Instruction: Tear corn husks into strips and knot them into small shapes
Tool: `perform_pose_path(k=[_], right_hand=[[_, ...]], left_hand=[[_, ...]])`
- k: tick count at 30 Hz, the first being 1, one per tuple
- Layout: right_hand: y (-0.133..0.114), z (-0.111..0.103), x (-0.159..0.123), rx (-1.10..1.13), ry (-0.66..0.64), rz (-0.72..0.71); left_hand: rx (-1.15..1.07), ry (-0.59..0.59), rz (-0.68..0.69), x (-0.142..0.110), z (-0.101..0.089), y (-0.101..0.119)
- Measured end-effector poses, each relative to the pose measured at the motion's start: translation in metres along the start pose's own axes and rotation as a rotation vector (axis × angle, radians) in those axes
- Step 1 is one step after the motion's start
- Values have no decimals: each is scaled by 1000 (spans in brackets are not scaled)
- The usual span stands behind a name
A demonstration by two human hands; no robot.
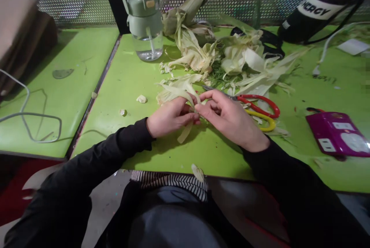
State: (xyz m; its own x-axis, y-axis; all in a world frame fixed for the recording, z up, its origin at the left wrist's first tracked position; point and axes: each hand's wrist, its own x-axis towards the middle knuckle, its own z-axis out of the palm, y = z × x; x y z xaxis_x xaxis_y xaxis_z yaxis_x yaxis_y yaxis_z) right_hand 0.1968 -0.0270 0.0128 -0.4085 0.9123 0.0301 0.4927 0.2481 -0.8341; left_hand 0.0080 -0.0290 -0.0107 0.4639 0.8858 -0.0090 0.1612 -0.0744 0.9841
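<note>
Husk pile at mid-table, mesh panel behind
On my feed, the table bears a water bottle left of the pile, a flask at back right, scissors before the pile toward the right, and a socket block farther right.

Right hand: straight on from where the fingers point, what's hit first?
The right hand points left across the table, so first the pale corn husk strip at its fingertips, then probably the left hand just past it; depth there is unclear.
</note>
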Motion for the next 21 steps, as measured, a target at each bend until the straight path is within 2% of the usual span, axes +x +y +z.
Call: perform_pose_path(k=[2,3,7,10,14,21], right_hand=[[0,6,0,82,45,17],[0,9,1,131,71,11],[1,14,4,293,157,-50],[1,15,4,328,155,-69],[0,15,1,335,135,-63],[-7,19,-9,338,250,-24]], left_hand=[[-54,-53,-47,0,3,1],[-97,-44,-71,0,5,2],[-252,73,-105,-2,7,9],[-239,139,-93,-5,6,15],[-214,177,-32,-7,7,19],[-318,261,115,-13,22,14]])
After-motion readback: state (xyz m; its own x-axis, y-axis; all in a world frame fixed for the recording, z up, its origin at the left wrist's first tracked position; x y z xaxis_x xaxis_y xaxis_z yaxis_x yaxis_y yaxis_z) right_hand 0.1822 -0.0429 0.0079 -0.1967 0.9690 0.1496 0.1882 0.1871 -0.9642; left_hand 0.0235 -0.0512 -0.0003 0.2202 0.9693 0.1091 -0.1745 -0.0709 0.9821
